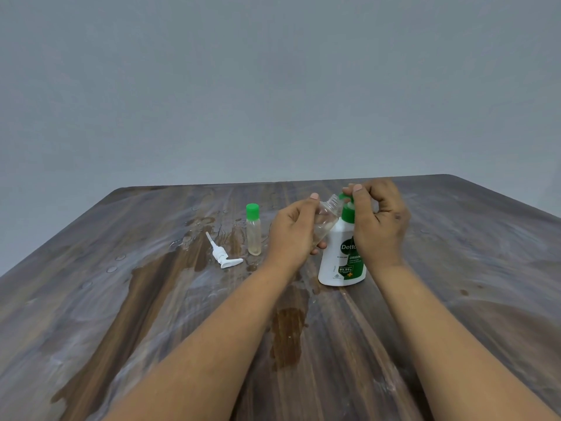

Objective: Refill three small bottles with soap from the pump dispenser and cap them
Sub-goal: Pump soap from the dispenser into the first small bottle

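My left hand [292, 230] grips a small clear bottle [326, 218], uncapped and tilted so its threaded mouth points up to the right, beside the green pump head [346, 199] of the white soap dispenser [340, 253]. My right hand [378, 221] curls over that pump head, fingertips pressing on its top. The dispenser stands upright on the wooden table [182, 314]. A second small bottle [253, 230] with a green cap stands to the left, a little pale liquid at its bottom. A third small bottle is not visible.
A loose white pump with its tube [223, 253] lies on the table left of the capped bottle. Wet patches and droplets [288, 335] cover the table's middle and left. A plain grey wall stands behind the table's far edge.
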